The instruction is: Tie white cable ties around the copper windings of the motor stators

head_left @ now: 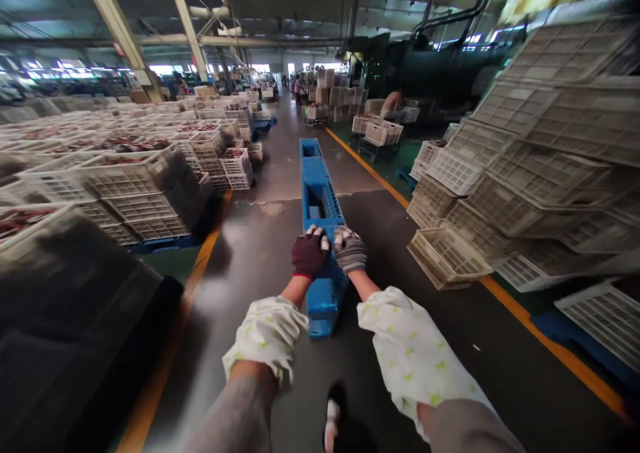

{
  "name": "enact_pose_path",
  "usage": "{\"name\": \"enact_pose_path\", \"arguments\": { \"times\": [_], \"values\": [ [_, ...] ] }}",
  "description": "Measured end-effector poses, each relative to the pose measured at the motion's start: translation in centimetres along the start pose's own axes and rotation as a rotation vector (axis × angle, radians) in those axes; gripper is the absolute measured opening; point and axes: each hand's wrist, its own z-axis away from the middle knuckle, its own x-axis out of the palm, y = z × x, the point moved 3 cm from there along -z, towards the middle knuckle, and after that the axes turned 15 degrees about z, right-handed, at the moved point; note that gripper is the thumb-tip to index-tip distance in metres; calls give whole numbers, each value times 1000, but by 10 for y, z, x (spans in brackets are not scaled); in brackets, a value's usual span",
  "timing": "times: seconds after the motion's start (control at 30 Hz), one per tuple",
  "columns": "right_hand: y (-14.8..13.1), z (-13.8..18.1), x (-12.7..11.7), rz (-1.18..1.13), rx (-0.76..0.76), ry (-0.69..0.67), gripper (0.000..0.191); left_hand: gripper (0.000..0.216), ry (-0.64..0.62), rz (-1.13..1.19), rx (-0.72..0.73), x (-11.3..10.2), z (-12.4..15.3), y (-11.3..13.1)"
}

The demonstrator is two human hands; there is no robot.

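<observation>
Left hand (310, 252) and right hand (349, 249) grip blue pallet (320, 200).

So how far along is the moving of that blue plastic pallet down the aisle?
Done: the blue plastic pallet stands on edge in the grey aisle. In hand: the left hand in a dark glove and the right hand in a grey glove both grip its top edge. Left: it has not been laid flat anywhere.
</observation>
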Motion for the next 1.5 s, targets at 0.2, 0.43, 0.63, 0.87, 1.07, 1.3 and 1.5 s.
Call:
{"name": "enact_pose_path", "arguments": {
  "times": [0.2, 0.43, 0.63, 0.87, 1.07, 1.3, 1.5],
  "values": [
    [9, -181, 159, -50, 0, -1, 40, 42, 5, -58, 3, 71, -214, -87],
    [9, -379, 332, -59, -29, -5, 36, 41, 9, -72, 1, 140, -450, -184],
    [29, -553, 490, -40, -58, -6, 38, 43, 50, -57, -11, 219, -655, -271],
    [52, -755, 659, 38, -55, 17, 34, 43, 21, -18, 24, 302, -893, -356],
    [69, -933, 826, 12, -61, 37, 36, 46, 40, -38, 12, 380, -1101, -447],
    [84, -1136, 990, -70, -69, 58, 37, 43, 1, -87, 5, 457, -1341, -530],
    [107, -1313, 1154, -76, -77, 81, 40, 43, 34, -54, -31, 539, -1551, -622]
  ]
}}
